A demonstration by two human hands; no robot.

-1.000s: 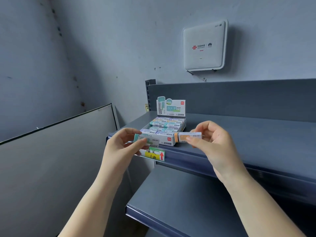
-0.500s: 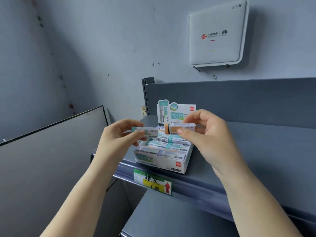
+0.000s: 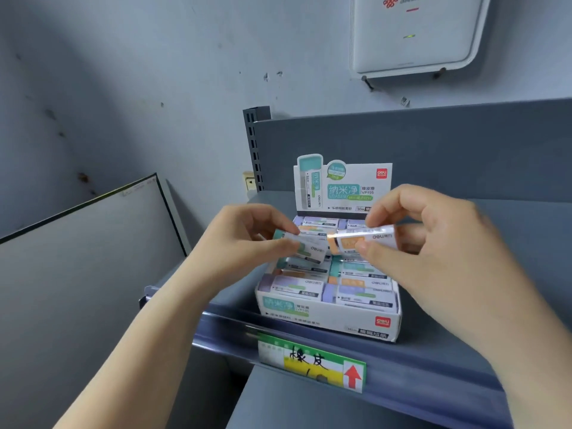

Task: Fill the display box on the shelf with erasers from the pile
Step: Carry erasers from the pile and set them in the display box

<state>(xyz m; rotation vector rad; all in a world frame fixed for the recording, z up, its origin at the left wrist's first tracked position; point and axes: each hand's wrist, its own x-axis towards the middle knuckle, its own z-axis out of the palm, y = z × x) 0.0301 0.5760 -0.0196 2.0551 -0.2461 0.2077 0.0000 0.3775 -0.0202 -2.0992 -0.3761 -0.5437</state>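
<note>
Glossy wrapping on both erasers is the likeliest source of trouble: each is held only by a fingertip pinch, and a slick sleeve could slide out and drop past the shelf edge. The left hand pinches a green-tipped eraser between thumb and fingers, over the box's left half, at about nine o'clock from its centre. At three o'clock from that eraser, almost tip to tip with it, the right hand pinches an orange-tipped eraser the same way, over the box's far right half. Lowered together, they could knock each other, or catch on the upright card back at twelve o'clock and tip it.

The display box sits on the shelf near its front lip, above the price tag at six o'clock. It looks nearly full: wrapped erasers lie flat in two columns, with purple, orange and green ends showing. Where a gap is left I cannot tell, since the hands cover the middle rows; forcing a piece into a tight row could lift its neighbours. The pile is not in view.
</note>
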